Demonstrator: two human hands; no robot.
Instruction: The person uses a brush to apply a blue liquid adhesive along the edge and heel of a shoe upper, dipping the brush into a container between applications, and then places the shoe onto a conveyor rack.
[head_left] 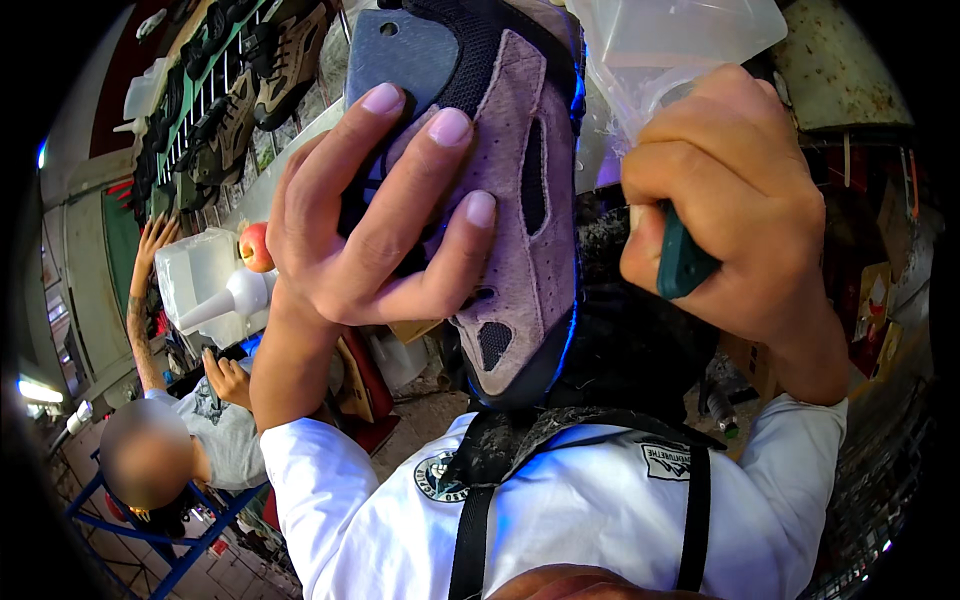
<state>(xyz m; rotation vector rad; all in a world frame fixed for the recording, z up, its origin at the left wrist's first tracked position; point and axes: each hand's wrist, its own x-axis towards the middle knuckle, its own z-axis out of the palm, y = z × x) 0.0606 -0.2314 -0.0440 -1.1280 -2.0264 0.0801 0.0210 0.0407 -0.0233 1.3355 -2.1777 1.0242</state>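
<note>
A greyish-purple suede shoe [535, 290] with black mesh panels is held up in front of my chest. Inside its opening sits a blue-grey shoe last [397, 55] with a small hole at the top. My left hand [365, 230] is wrapped across the shoe, its fingertips pressing on the upper. My right hand [730, 195], apart from the shoe at the right, is closed in a fist around a dark green handle [685, 258]. The tool's working end cannot be seen. Just beyond that fist is a translucent plastic container [675, 40].
At the left, a rack holds several shoes [290, 65]. Nearer stand a red apple [256, 247], a white spouted bottle [245, 293] and a clear tub [185, 270]. A co-worker in a grey shirt [228, 440] reaches toward the rack. A worn metal surface [840, 75] is at the far right.
</note>
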